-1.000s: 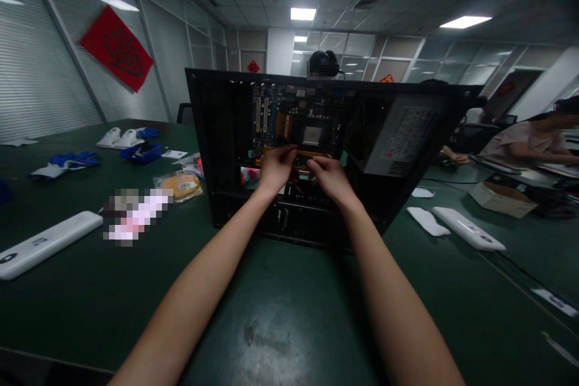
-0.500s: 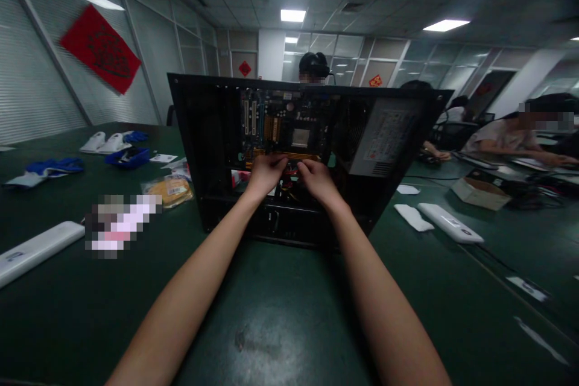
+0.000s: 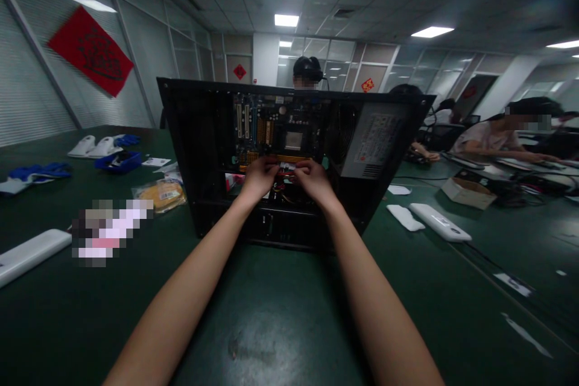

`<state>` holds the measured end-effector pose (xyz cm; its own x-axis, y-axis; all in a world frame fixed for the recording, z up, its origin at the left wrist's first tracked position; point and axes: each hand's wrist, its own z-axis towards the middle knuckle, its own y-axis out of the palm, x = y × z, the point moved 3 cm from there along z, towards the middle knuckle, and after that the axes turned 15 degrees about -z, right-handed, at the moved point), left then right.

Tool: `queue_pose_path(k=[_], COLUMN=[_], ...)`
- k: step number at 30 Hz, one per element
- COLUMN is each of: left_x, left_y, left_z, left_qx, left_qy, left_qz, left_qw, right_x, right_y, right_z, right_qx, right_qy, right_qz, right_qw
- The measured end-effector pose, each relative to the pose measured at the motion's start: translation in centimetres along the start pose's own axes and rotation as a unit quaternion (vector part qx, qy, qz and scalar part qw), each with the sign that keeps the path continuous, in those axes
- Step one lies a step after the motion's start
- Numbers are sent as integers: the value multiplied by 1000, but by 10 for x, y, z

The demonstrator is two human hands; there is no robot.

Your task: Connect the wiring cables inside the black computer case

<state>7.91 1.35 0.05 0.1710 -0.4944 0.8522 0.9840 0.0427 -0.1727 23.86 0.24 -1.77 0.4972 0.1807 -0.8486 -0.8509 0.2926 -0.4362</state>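
A black computer case (image 3: 289, 232) stands on the table with its open side towards me. Inside it, a dark motherboard (image 3: 271, 114) carries white and yellow slots and a silver processor socket. In front of the yellow slots, my left hand (image 3: 260, 178) and my right hand (image 3: 312, 178) pinch the two ends of a thin memory module (image 3: 287, 166) with a pale label; my fingers cover much of it. Dark and coloured wires (image 3: 284, 190) lie just below. A silver power supply (image 3: 373, 140) with a label fills the upper right of the case.
Left on the green table (image 3: 266, 313) lie a yellow item in a clear bag (image 3: 163, 195), a blue tray (image 3: 118, 161), blue-and-white gloves (image 3: 38, 173) and a white power strip (image 3: 31, 256). At right are another white strip (image 3: 439, 222), a cardboard box (image 3: 468, 193) and seated people.
My view has shifted slightly, so the case sits a little further left. Both hands stay at the same spot inside it, and the pale label between them shows more clearly.
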Motion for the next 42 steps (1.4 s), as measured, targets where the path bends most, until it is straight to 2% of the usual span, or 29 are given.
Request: queue_pose_path(k=[6,10,15,19,22,27,37,42], left_x=[2,-2,-6,-3,1,6,-7,-7], left_y=[-4,-4,1,5,8,10,11,11], left_z=[-1,0,-1,-4,-6,-4,3,3], left_qx=[-12,-53,-117,-145,-160,-170,-154,-146], left_qy=[21,-9,-39,-69,-87,-73,-80,-84], left_qz=[53,87,228,272,278,304,293,289], left_qw=[998,995,966,949,943,935,940,942], right_x=[2,4,-3,-7,-9,-10,-9,-9], right_y=[0,-3,-5,-4,-4,-6,-6,-5], right_z=[-1,-1,-5,-9,-10,-12,-13,-12], right_qx=[-28,-18,-29,-36,-33,-40,-45,-41], right_qy=[-6,-22,-74,-77,-70,-53,-44,-54], right_qz=[-22,-129,-334,-404,-425,-434,-454,-460], right_qw=[999,991,939,911,902,898,889,885])
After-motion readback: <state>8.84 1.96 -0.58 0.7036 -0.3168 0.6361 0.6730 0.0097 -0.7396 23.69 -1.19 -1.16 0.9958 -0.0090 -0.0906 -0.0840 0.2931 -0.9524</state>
